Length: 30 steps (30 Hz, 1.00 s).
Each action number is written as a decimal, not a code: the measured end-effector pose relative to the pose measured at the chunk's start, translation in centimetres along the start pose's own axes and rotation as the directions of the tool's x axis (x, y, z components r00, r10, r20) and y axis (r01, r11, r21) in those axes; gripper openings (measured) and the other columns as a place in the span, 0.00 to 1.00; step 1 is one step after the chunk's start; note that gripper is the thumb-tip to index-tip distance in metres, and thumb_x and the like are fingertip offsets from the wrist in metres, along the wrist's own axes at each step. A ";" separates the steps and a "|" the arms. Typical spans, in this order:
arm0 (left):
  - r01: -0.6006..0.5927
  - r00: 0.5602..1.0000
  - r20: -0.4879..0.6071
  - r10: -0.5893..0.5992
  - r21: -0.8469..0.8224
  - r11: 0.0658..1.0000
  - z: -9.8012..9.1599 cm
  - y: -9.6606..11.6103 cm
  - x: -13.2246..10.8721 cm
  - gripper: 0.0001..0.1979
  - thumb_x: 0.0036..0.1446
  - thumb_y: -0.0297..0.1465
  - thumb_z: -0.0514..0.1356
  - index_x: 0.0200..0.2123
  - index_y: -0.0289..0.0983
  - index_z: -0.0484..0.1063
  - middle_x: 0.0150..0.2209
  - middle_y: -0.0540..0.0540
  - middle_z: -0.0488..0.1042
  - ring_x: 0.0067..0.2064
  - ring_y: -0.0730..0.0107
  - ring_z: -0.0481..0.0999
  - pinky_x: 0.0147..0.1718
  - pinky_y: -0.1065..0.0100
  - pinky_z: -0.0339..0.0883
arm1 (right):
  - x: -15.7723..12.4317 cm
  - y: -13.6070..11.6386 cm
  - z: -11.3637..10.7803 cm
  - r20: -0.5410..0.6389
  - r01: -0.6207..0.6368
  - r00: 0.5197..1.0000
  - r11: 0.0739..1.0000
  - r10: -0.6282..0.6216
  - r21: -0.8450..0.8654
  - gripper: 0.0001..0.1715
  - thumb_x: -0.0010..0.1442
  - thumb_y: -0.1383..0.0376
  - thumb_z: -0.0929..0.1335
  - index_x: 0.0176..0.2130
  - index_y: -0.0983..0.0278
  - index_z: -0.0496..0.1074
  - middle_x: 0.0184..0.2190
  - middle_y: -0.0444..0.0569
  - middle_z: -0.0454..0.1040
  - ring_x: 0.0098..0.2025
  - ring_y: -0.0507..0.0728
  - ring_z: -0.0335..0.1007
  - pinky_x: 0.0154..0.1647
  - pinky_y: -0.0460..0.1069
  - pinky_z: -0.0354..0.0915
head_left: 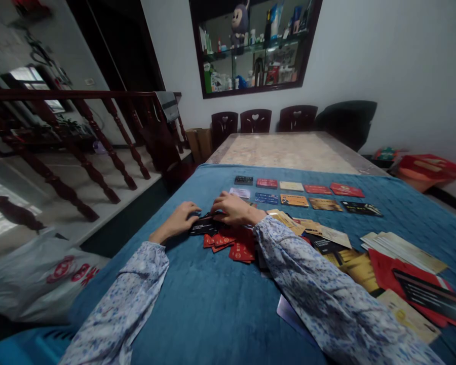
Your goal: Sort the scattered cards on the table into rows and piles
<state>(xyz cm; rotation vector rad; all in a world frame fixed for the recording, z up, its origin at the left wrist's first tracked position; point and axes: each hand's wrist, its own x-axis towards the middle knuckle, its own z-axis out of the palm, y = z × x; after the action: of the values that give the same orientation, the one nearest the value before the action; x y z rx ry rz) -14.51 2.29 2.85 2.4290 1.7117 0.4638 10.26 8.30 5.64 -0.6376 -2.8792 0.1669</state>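
Black cards (205, 225) lie in a loose pile on the blue cloth (190, 294), between my two hands. My left hand (179, 219) rests at the pile's left side, its fingers stretched out and the thumb apart, touching the edge. Bent fingers of my right hand (232, 209) grip the right end of the black cards from above; the fingertips are partly hidden. Just below, red cards (243, 247) are fanned out on the cloth, some reaching under my right wrist. Beyond my right hand, two rows of cards include a blue card (266, 198) and an orange card (294, 201).
Right of my forearm spread gold cards (359, 271), a fan of pale cards (406, 249) and a large black card (433, 294) on red ones. A purple card (294, 315) sits partly under my sleeve. A white plastic bag (41, 276) stands at left, beside the railing (79, 94).
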 end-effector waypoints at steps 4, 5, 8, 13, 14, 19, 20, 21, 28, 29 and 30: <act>-0.049 0.994 0.094 0.052 -0.036 0.998 -0.7 1.3 -0.5 0.16 0.63 0.34 0.60 0.50 0.39 0.81 0.52 0.41 0.78 0.55 0.56 0.73 0.61 0.55 0.67 | -0.1 -0.4 0.6 0.033 0.044 0.999 0.999 -0.044 0.002 0.18 0.66 0.57 0.70 0.51 0.61 0.81 0.51 0.55 0.79 0.55 0.65 0.63 0.48 0.55 0.57; -0.058 0.992 0.113 0.062 -0.038 0.998 -0.8 1.5 -0.6 0.15 0.62 0.35 0.61 0.50 0.40 0.81 0.52 0.41 0.78 0.55 0.56 0.73 0.60 0.56 0.67 | -0.1 -0.4 0.7 0.038 0.050 0.998 0.999 -0.050 0.003 0.19 0.66 0.56 0.70 0.52 0.61 0.81 0.51 0.56 0.79 0.55 0.65 0.62 0.48 0.55 0.57; -0.086 0.982 0.165 0.090 -0.028 0.996 -1.1 2.0 -0.8 0.17 0.60 0.38 0.64 0.51 0.41 0.80 0.52 0.42 0.77 0.56 0.55 0.71 0.61 0.56 0.65 | -0.1 -0.5 1.1 0.052 0.052 0.997 0.999 -0.053 0.008 0.22 0.65 0.53 0.70 0.53 0.60 0.81 0.52 0.56 0.79 0.55 0.66 0.62 0.48 0.56 0.58; -0.076 0.972 0.222 0.076 -0.009 0.997 -1.4 2.2 -1.0 0.27 0.55 0.44 0.70 0.56 0.40 0.77 0.52 0.41 0.75 0.57 0.52 0.69 0.61 0.54 0.63 | -0.1 -0.4 1.5 0.073 0.038 0.997 0.999 -0.039 0.014 0.23 0.64 0.52 0.71 0.54 0.60 0.81 0.54 0.56 0.79 0.56 0.66 0.62 0.49 0.57 0.60; -0.065 0.971 0.231 0.065 -0.007 0.998 -1.5 2.2 -1.0 0.28 0.54 0.43 0.70 0.57 0.40 0.77 0.52 0.41 0.74 0.57 0.52 0.69 0.61 0.54 0.63 | -0.1 -0.4 1.5 0.074 0.031 0.997 0.999 -0.032 0.014 0.23 0.64 0.53 0.71 0.54 0.60 0.81 0.54 0.56 0.78 0.57 0.66 0.62 0.49 0.57 0.60; -0.043 0.970 0.240 0.043 -0.005 0.999 -1.5 2.3 -1.3 0.27 0.53 0.35 0.67 0.58 0.41 0.76 0.51 0.43 0.73 0.56 0.53 0.70 0.60 0.56 0.64 | -0.2 -0.5 1.4 0.079 0.011 0.997 1.000 -0.012 0.010 0.23 0.64 0.55 0.70 0.55 0.60 0.80 0.53 0.56 0.79 0.56 0.67 0.62 0.48 0.57 0.60; -0.045 0.970 0.238 0.046 -0.010 0.999 -1.5 2.3 -1.3 0.26 0.53 0.35 0.66 0.57 0.41 0.76 0.51 0.43 0.73 0.56 0.54 0.71 0.59 0.57 0.65 | -0.2 -0.5 1.4 0.079 0.014 0.997 1.000 -0.015 0.011 0.23 0.64 0.55 0.70 0.55 0.59 0.80 0.53 0.56 0.79 0.55 0.66 0.62 0.48 0.57 0.60; -0.047 0.970 0.238 0.049 -0.015 0.999 -1.4 2.3 -1.3 0.26 0.53 0.34 0.66 0.57 0.41 0.76 0.51 0.43 0.73 0.55 0.54 0.71 0.59 0.57 0.65 | -0.2 -0.5 1.4 0.078 0.019 0.997 1.000 -0.020 0.013 0.22 0.64 0.55 0.70 0.55 0.59 0.80 0.52 0.56 0.79 0.55 0.66 0.62 0.48 0.56 0.60; -0.019 0.979 0.202 0.020 -0.007 1.000 -1.4 2.3 -1.3 0.25 0.50 0.35 0.66 0.53 0.38 0.76 0.48 0.44 0.75 0.51 0.56 0.74 0.55 0.60 0.68 | -0.2 -0.5 1.4 0.074 0.021 0.997 1.000 -0.021 0.007 0.22 0.64 0.54 0.71 0.54 0.59 0.80 0.52 0.56 0.79 0.54 0.66 0.63 0.46 0.55 0.59; -0.015 0.981 0.195 0.017 -0.010 1.000 -1.4 2.3 -1.3 0.24 0.50 0.36 0.66 0.52 0.38 0.77 0.48 0.44 0.75 0.49 0.57 0.75 0.53 0.61 0.69 | -0.2 -0.5 1.4 0.075 0.021 0.997 1.000 -0.022 0.005 0.22 0.64 0.53 0.70 0.54 0.59 0.80 0.53 0.56 0.79 0.55 0.66 0.63 0.46 0.55 0.59; -0.014 0.982 0.186 0.017 -0.016 1.000 -1.4 2.3 -1.3 0.23 0.49 0.36 0.66 0.51 0.38 0.77 0.47 0.44 0.76 0.48 0.58 0.75 0.52 0.61 0.69 | -0.2 -0.6 1.4 0.075 0.022 0.997 1.000 -0.022 0.005 0.23 0.65 0.53 0.70 0.54 0.60 0.80 0.53 0.56 0.78 0.55 0.66 0.63 0.46 0.55 0.58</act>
<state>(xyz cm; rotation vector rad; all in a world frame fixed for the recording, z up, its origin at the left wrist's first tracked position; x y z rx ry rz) -13.31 0.19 4.63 2.3917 1.6082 0.2396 9.91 7.63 4.33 -0.6115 -2.9558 0.1982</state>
